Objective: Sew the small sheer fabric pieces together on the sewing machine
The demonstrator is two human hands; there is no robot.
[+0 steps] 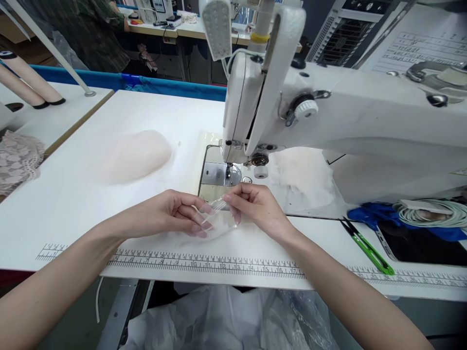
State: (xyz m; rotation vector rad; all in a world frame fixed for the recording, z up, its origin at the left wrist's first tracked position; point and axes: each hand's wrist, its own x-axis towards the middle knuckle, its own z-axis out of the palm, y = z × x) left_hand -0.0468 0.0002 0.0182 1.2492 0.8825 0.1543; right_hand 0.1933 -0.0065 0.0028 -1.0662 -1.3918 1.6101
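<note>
Between my two hands is a strip of clear, see-through plastic or elastic (219,217), held just in front of the sewing machine's needle plate (215,173). My left hand (175,214) pinches its left side between thumb and fingers. With thumb and forefinger my right hand (253,206) grips the upper right end. Above and behind the hands stands the white sewing machine (241,107), its needle area (229,170) apart from the strip. A pale beige moulded cup or fabric piece (142,153) lies on the table to the left, touched by neither hand.
A printed ruler (207,262) runs along the table's front edge. Green thread snips (368,248), a dark phone-like device (423,243), blue cloth (375,214) and coiled pale cord (426,214) lie right. Lace fabric (20,158) sits far left. Another person (87,34) is behind.
</note>
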